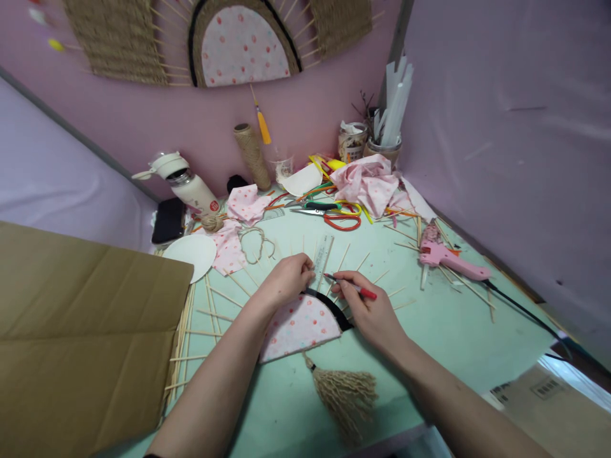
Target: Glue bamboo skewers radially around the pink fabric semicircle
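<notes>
My right hand (pixel 365 308) is closed around a red pen (pixel 367 292), its tip by the lower part of a clear ruler (pixel 325 253). At the ruler's left edge, the fingers of my left hand (pixel 290 277) are curled and pressed against it. Below both hands lies a half-round piece covered in pink dotted fabric (pixel 305 324), with a black band (pixel 337 310) along its curved edge. Thin wooden sticks (pixel 236 284) fan outward from it; my left hand and forearm hide part of the piece. A twine tassel (pixel 346 394) lies just under its straight edge.
Cardboard (pixel 86 337) stands at the left. Scissors (pixel 341 219), fabric scraps (pixel 367 181), a twine spool (pixel 252 156) and a bottle (pixel 191 187) are at the back. A pink glue gun (pixel 453 259) with a black cord lies right. A similar fan piece (pixel 245 48) hangs on the wall.
</notes>
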Demonstrator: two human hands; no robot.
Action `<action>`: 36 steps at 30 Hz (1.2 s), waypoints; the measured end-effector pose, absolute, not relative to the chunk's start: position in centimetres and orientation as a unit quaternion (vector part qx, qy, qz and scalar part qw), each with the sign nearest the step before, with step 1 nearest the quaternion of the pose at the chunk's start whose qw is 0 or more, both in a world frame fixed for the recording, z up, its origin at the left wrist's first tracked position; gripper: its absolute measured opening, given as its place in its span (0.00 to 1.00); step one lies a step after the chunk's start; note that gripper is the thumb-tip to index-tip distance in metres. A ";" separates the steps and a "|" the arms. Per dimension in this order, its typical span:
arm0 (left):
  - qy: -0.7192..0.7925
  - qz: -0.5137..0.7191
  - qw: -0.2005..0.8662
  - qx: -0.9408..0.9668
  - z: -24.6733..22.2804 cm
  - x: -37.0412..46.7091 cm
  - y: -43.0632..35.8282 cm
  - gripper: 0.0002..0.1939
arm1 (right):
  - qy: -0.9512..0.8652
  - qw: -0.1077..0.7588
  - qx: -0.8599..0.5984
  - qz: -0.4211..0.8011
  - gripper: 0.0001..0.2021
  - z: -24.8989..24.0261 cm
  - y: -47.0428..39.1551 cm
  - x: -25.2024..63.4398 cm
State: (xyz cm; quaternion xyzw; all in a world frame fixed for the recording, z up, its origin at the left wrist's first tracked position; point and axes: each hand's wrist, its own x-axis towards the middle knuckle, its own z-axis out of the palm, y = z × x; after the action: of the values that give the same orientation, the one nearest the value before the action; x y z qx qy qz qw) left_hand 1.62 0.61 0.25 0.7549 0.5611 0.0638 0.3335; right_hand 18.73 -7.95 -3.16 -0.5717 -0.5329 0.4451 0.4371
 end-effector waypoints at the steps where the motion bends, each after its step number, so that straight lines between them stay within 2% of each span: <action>1: 0.561 0.064 0.333 0.755 0.2 1.6 0.6 0.07 | -0.533 0.436 -0.572 0.447 0.14 -3.2 -8.0 18.7; 29: 0.562 0.062 0.339 0.752 0.2 1.6 0.6 0.07 | -0.546 0.427 -0.576 0.433 0.14 -3.6 -8.0 18.7; 36: 0.564 0.071 0.348 0.745 0.0 1.6 0.6 0.06 | -0.514 0.468 -0.567 0.441 0.14 -3.4 -8.2 18.9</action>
State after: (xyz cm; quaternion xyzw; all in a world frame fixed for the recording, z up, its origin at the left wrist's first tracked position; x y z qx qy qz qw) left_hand 1.59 0.58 0.05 0.7453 0.5641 0.0712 0.3482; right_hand 18.90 -8.16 -3.44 -0.5674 -0.5140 0.4411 0.4683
